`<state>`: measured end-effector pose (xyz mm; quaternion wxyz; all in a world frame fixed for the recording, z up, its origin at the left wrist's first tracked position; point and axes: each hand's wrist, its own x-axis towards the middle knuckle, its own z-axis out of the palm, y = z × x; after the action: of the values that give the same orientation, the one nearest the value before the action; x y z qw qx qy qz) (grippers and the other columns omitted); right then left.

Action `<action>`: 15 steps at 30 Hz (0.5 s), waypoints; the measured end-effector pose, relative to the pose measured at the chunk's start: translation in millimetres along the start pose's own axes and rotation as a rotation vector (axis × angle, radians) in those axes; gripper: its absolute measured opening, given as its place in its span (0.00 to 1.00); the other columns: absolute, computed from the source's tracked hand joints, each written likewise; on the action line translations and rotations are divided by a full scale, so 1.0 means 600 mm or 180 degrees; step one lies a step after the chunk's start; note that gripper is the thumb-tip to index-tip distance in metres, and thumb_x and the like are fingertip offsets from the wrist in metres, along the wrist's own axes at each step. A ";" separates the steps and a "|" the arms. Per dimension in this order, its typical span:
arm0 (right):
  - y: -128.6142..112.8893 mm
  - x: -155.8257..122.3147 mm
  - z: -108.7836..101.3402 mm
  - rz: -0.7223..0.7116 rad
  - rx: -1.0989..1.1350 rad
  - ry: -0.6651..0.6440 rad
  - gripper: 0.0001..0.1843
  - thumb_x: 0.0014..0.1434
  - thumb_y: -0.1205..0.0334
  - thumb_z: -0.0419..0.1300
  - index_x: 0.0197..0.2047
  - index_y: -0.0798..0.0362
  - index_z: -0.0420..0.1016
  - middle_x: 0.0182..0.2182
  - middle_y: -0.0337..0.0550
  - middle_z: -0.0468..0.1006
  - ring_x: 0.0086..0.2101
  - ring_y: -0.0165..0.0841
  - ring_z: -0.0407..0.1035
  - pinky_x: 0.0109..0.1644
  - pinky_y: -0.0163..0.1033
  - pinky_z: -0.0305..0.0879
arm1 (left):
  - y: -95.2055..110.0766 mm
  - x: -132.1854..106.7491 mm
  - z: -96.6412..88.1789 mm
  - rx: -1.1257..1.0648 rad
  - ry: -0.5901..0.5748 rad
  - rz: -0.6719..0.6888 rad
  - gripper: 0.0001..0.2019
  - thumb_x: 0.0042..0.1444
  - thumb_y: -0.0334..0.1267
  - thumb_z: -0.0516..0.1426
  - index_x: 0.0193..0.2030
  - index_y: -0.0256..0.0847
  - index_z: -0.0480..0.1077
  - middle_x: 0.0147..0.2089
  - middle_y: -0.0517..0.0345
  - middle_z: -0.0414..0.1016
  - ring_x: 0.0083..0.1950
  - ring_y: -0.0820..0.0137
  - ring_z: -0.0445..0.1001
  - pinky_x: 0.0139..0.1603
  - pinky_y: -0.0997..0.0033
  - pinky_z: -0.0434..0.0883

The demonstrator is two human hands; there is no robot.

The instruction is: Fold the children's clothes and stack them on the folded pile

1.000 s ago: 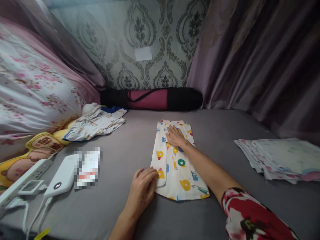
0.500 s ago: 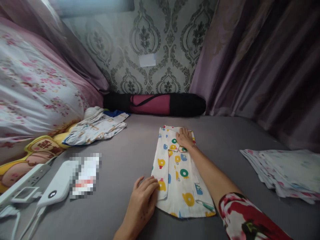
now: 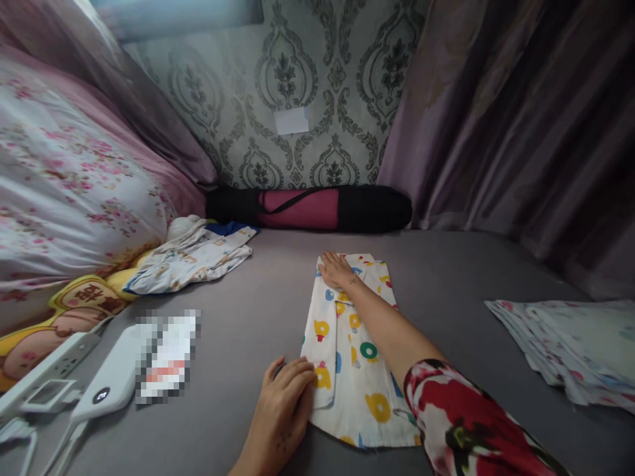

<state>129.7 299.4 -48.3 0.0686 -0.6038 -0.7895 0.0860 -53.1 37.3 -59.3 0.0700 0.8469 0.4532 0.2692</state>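
A small white garment (image 3: 347,350) printed with coloured rings lies folded into a long strip on the grey bed sheet (image 3: 248,311). My right hand (image 3: 336,270) rests flat on the garment's far left corner, fingers stretched out, with my arm in a red flowered sleeve lying across the cloth. My left hand (image 3: 285,400) lies flat on the sheet at the garment's near left edge, its fingertips touching the folded edge.
A stack of folded pale cloths (image 3: 570,344) lies at the right. A crumpled printed garment (image 3: 193,254) lies at the left by floral pillows (image 3: 64,185). A power strip and a white power bank (image 3: 106,383) sit at the near left. A rolled black and pink mat (image 3: 312,208) lies along the wall.
My right hand has slid leftward along the garment's far end, from its right side to its left corner. My left hand has stayed at the near edge.
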 end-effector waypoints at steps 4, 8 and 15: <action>0.008 0.001 -0.007 0.0026 0.0102 -0.0119 0.34 0.68 0.50 0.35 0.71 0.61 0.47 0.69 0.51 0.47 0.67 0.39 0.40 0.68 0.48 0.36 | -0.002 -0.002 0.001 0.0007 0.0050 0.0025 0.13 0.62 0.28 0.48 0.48 0.46 0.69 0.50 0.52 0.77 0.53 0.66 0.75 0.60 0.52 0.62; 0.044 -0.031 -0.012 0.0556 0.0029 0.0462 0.36 0.68 0.48 0.36 0.71 0.64 0.44 0.70 0.57 0.44 0.68 0.43 0.36 0.68 0.53 0.30 | -0.003 -0.003 0.001 -0.0028 -0.0020 0.0022 0.14 0.62 0.28 0.49 0.49 0.47 0.69 0.52 0.54 0.77 0.54 0.66 0.74 0.61 0.52 0.61; 0.107 -0.085 -0.023 0.1126 0.0307 0.0256 0.36 0.68 0.47 0.34 0.69 0.64 0.51 0.68 0.59 0.50 0.67 0.46 0.41 0.68 0.55 0.36 | 0.002 0.005 -0.008 -0.0136 -0.0147 -0.0089 0.13 0.63 0.30 0.48 0.47 0.45 0.70 0.51 0.52 0.76 0.53 0.65 0.74 0.60 0.54 0.61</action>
<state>206.2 267.4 -49.1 0.1128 -0.7321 -0.6627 0.1102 -53.7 38.4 -53.7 0.1024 0.8448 0.4573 0.2582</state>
